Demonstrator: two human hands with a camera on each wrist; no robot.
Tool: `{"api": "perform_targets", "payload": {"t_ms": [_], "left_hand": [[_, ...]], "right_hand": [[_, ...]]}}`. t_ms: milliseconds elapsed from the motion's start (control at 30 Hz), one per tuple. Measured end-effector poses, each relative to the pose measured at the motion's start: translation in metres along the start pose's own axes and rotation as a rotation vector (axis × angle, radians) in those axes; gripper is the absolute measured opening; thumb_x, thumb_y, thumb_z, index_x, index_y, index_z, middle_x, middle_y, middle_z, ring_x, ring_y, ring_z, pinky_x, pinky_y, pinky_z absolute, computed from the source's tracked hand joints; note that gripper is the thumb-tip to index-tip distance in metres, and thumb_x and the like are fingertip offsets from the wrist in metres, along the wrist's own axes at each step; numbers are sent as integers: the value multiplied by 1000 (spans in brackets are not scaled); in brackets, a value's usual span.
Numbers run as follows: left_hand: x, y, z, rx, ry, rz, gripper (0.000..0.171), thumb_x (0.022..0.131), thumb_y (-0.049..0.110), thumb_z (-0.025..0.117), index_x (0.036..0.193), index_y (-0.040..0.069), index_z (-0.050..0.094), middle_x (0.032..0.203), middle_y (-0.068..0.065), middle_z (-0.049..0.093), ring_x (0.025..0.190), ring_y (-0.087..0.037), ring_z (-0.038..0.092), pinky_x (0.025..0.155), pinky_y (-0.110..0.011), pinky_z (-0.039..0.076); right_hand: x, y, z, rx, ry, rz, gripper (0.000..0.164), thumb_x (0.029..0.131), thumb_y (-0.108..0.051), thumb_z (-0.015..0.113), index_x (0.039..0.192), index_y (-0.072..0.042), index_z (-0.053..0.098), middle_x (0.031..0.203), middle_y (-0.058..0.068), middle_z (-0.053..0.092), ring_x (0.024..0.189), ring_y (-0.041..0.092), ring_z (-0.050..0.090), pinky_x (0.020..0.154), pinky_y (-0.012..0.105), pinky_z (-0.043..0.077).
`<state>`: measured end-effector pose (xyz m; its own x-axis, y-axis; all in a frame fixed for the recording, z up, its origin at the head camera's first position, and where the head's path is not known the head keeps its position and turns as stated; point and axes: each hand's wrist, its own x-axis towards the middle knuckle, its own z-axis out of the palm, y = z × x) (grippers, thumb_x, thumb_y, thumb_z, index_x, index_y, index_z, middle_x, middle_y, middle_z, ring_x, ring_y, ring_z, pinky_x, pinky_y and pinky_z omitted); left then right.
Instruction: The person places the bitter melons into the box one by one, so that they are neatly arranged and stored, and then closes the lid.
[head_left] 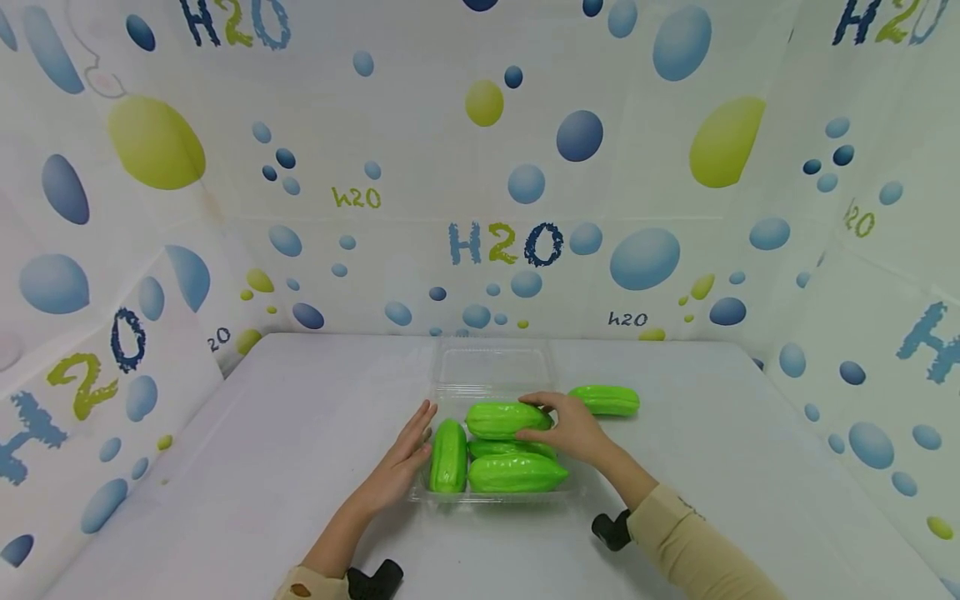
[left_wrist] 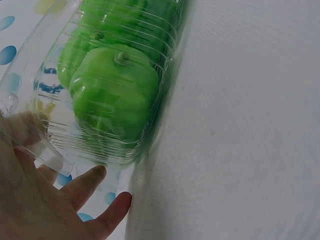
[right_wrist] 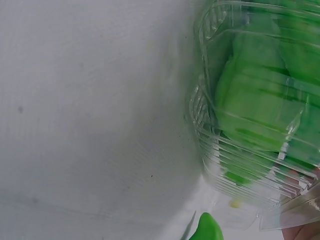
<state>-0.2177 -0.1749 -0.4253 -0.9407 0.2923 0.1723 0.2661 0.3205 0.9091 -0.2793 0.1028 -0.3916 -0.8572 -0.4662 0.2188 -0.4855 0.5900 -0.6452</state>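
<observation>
A clear plastic clamshell box (head_left: 498,498) holds several bright green, ridged bitter melons. My right hand (head_left: 573,429) pinches the right end of the rearmost bitter melon (head_left: 501,421), thumb in front and fingers behind. Below it lie a partly covered melon (head_left: 510,448) and the front melon (head_left: 517,473). Another melon (head_left: 448,458) lies lengthwise along the box's left side. My left hand (head_left: 397,471) is beside that wall, fingers extended; the left wrist view shows its fingers spread at the clear rim (left_wrist: 60,162). The right wrist view shows little of the right hand.
Behind the box its transparent lid (head_left: 493,367) lies open. One more green melon (head_left: 609,400) rests on the white table (head_left: 675,442), right of the lid. Spotted "H2O" sheeting (head_left: 420,275) walls the table at the back and sides.
</observation>
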Motion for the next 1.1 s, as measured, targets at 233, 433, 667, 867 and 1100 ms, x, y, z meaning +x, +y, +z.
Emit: {"api": "perform_targets", "payload": {"t_ms": [233,433,667,867,1100], "left_hand": [[0,0,0,-2,-3,4,53,98,9,37,147,12,17,153,-12,1,133,-42,19,106,-56,14],[0,0,0,-5,-3,6,53,98,8,37,147,12,17,153,-12,1,133,-42,19,106,-56,14],[0,-1,0,1,-3,8,53,98,7,36,147,11,17,152,-13,1,133,-42,19,106,-56,13],[0,0,0,-1,-4,7,53,98,8,36,147,11,17,152,-13,1,133,-42,19,106,-56,13],[0,-2,-1,-3,-5,14,53,98,8,36,147,10,17,152,-14,1,133,-42,19,106,-56,13]], "right_hand": [[-1,0,0,-3,-4,1,64,72,-40,76,125,-10,56,121,5,59,99,21,55,81,38,47],[-1,0,-1,13,15,-3,67,72,-39,75,129,-13,52,120,8,58,101,25,56,82,41,48],[-3,2,-3,82,52,-57,68,73,-42,74,131,-14,51,117,14,58,96,26,57,68,36,52],[-3,5,-10,175,43,-17,66,75,-37,74,133,-15,48,120,12,57,102,30,55,73,37,52],[-7,-14,-25,250,31,40,60,80,-16,72,133,-5,46,123,18,54,107,38,51,81,44,49]]}}
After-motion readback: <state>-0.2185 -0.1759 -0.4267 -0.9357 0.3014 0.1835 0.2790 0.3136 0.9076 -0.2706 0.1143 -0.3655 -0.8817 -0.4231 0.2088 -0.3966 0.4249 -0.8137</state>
